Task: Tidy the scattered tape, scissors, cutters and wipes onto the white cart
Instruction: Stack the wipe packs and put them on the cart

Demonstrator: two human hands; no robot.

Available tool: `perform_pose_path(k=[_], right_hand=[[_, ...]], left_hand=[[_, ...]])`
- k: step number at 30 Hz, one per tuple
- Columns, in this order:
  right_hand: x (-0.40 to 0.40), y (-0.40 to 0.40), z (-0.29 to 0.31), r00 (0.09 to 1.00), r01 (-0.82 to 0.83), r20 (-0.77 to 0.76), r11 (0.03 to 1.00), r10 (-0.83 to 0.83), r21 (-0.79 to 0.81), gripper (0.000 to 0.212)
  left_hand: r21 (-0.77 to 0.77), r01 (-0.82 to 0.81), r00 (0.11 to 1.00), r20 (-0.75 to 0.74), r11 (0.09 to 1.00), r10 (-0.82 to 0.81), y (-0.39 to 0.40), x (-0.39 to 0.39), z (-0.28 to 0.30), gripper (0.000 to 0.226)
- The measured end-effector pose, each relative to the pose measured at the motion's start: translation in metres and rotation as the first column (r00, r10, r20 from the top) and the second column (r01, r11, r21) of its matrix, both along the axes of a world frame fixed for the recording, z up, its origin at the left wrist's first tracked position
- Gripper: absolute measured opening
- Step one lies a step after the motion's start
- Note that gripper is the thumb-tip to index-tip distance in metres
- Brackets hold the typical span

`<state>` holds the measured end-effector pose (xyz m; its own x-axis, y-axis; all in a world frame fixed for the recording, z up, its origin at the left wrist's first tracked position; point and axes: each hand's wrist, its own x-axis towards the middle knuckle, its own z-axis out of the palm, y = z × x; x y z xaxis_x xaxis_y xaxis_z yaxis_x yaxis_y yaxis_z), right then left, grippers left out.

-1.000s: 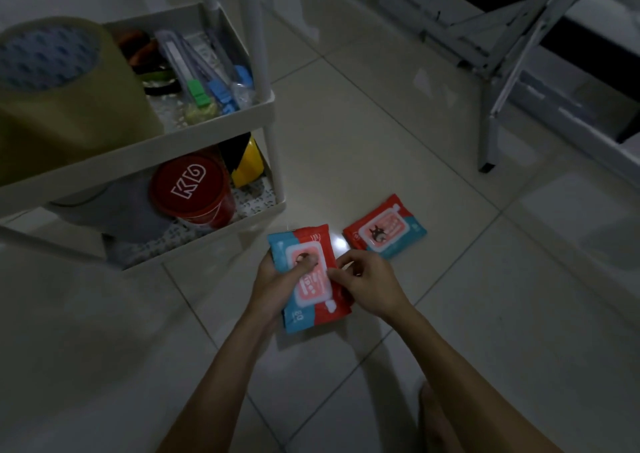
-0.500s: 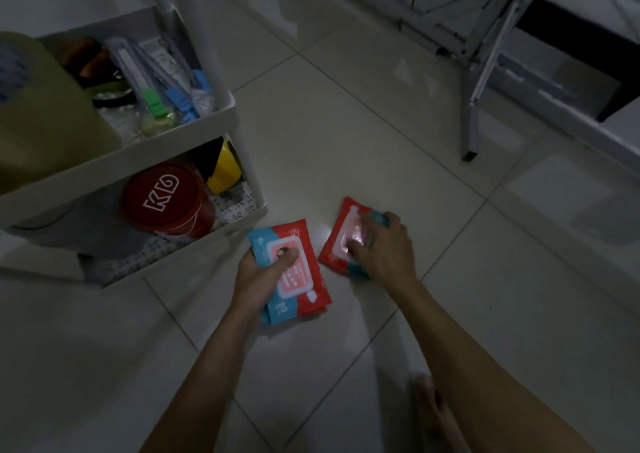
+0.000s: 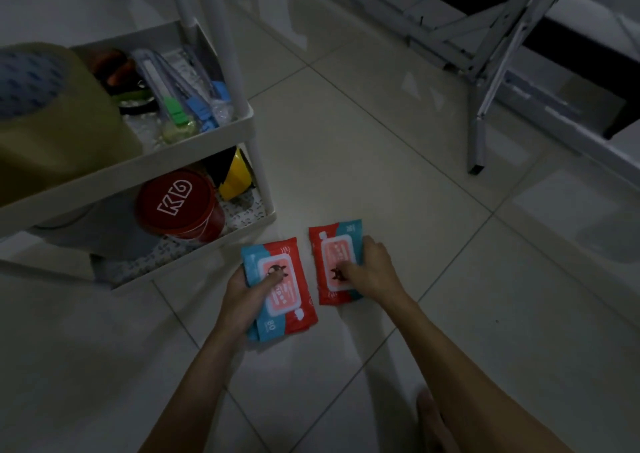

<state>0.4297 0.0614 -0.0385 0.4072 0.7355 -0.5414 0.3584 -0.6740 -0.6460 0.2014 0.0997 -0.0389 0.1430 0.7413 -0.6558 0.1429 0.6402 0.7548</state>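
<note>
Two red-and-blue wipe packs lie side by side over the tiled floor, just in front of the white cart (image 3: pixel 194 155). My left hand (image 3: pixel 244 295) grips the left wipe pack (image 3: pixel 287 297), thumb on its lid. My right hand (image 3: pixel 372 271) holds the right wipe pack (image 3: pixel 330 255) by its right edge, fingers on the lid. On the cart's upper shelf sit a big roll of brown tape (image 3: pixel 52 117), orange-handled scissors (image 3: pixel 116 70) and several cutters (image 3: pixel 180 103) with green and blue ends.
The cart's lower shelf holds a red KD tin (image 3: pixel 176 203) and a yellow-and-black object (image 3: pixel 235 172). A grey metal frame leg (image 3: pixel 479 134) stands on the floor at the upper right. My bare foot (image 3: pixel 434 425) shows at the bottom edge.
My right hand left the first pack, reached to the second one on the floor and drew it in upright beside the first. The left hand kept hold of its pack.
</note>
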Motion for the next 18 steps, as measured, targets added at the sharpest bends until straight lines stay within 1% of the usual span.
perform_pose_path(k=[2,4,6,7,8,9,10,11,12,13,15,18], right_hand=[[-0.006,0.0,0.015,0.995,0.048,-0.095,0.997,-0.043,0.057,0.026],[-0.012,-0.002,0.03,0.964,0.112,-0.252,0.988,-0.082,0.105,0.024],[-0.024,-0.004,0.044,0.909,0.146,-0.407,0.983,-0.089,0.111,0.026],[-0.032,-0.006,0.048,0.897,0.12,-0.437,0.988,-0.066,0.097,0.026],[-0.043,-0.008,0.05,0.895,0.091,-0.444,0.992,-0.042,0.09,0.025],[-0.054,-0.011,0.054,0.909,0.038,-0.416,0.996,0.0,0.082,0.024],[-0.065,-0.013,0.056,0.932,-0.01,-0.359,0.994,0.048,0.107,0.023],[-0.072,-0.014,0.056,0.948,-0.056,-0.306,0.991,0.092,0.126,0.026],[-0.077,-0.015,0.057,0.951,-0.086,-0.281,0.983,0.129,0.16,0.029],[-0.081,-0.015,0.064,0.936,-0.096,-0.318,0.979,0.15,0.181,0.032],[-0.085,-0.015,0.08,0.885,-0.125,-0.426,0.977,0.187,0.17,0.037],[-0.083,-0.011,0.109,0.823,-0.231,-0.482,0.953,0.3,0.198,0.048]], left_hand=[[0.022,-0.023,1.0,0.01,1.0,0.023,-0.001,-0.001,0.003,0.031],[0.071,-0.043,0.999,0.019,0.997,0.041,-0.003,-0.002,0.007,0.036],[0.105,-0.061,0.998,0.035,0.993,0.057,-0.006,-0.002,0.013,0.032],[0.104,-0.068,0.997,0.054,0.992,0.063,-0.009,0.0,0.018,0.029],[0.096,-0.076,0.995,0.079,0.993,0.068,-0.011,0.003,0.024,0.032],[0.079,-0.083,0.991,0.107,0.993,0.075,-0.014,0.006,0.03,0.041],[0.072,-0.093,0.988,0.128,0.993,0.083,-0.017,0.008,0.033,0.048],[0.092,-0.1,0.988,0.124,0.991,0.088,-0.019,0.009,0.039,0.047],[0.133,-0.109,0.99,0.107,0.985,0.095,-0.021,0.008,0.044,0.042],[0.168,-0.108,0.992,0.089,0.98,0.095,-0.022,0.005,0.049,0.038],[0.198,-0.097,0.994,0.068,0.975,0.085,-0.024,-0.003,0.06,0.038],[0.204,-0.101,0.992,0.094,0.974,0.083,-0.024,-0.019,0.086,0.046]])
